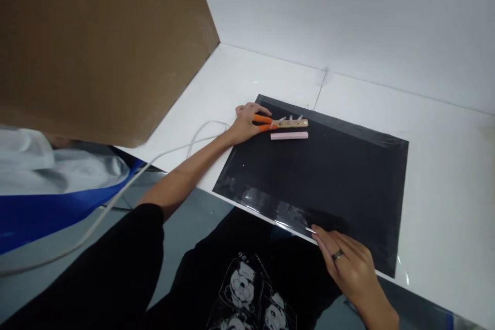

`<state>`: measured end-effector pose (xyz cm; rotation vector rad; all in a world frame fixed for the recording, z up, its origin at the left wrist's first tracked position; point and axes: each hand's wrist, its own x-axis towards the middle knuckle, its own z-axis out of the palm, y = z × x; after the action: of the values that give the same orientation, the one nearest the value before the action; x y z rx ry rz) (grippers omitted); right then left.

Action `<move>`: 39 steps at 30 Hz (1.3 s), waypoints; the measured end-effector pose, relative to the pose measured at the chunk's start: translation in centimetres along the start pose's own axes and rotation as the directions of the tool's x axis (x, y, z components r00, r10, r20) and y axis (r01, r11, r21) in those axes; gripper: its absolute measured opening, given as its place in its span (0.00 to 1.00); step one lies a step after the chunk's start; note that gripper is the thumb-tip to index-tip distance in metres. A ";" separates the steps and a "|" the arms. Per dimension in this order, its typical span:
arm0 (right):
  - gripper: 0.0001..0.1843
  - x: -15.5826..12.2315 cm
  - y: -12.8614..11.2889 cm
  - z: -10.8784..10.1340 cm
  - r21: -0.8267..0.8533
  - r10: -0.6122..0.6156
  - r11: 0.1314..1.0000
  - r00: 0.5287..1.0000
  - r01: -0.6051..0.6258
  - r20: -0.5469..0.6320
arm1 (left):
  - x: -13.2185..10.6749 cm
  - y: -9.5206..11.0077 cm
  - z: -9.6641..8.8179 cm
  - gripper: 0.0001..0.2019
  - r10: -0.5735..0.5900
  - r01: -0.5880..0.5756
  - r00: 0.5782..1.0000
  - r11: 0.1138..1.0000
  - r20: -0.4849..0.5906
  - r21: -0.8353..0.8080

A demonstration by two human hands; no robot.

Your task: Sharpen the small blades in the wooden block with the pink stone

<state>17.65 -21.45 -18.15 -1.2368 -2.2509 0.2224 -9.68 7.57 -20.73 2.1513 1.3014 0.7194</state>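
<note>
My left hand (pixel 247 119) is at the far left part of a black mat (pixel 332 180), its fingers closed about the orange handles of a hand tool (pixel 263 119). The tool's head meets a small wooden strip (pixel 296 124) with several clear pieces and metal dots on it; I cannot tell whether it is scissors or pliers. Just below lies a pink bar (pixel 289 135), apart from my hand. Near the mat's front edge, my right hand (pixel 348 263), with a dark ring on one finger, pinches a thin, pale, short stick (pixel 310 230).
The mat lies on a white table (pixel 441 206) against a white wall (pixel 367 20). A brown panel (pixel 104 46) rises at the left. A white cable (pixel 154 160) runs across the table's left edge. Another person's pale sleeve (pixel 77 167) shows beyond the panel.
</note>
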 end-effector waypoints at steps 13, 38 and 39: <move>0.20 -0.3 1.4 0.3 0.066 0.033 0.997 0.999 -0.033 -0.007 | 0.6 0.6 -1.3 0.27 -0.021 0.023 0.988 1.000 0.155 -0.015; 0.13 0.7 -0.2 0.3 0.092 0.092 0.992 0.995 -0.087 -0.049 | 3.0 3.0 -0.2 0.08 0.100 -0.123 0.971 0.988 0.218 0.091; 0.13 0.7 -0.4 0.5 0.098 0.099 0.991 0.994 -0.095 -0.043 | 3.0 3.0 -0.2 0.08 0.100 -0.122 0.971 0.988 0.215 0.096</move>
<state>16.79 -21.08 -18.18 -1.2879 -2.1166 0.3310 -6.71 9.08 -18.06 2.3311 1.1400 0.4573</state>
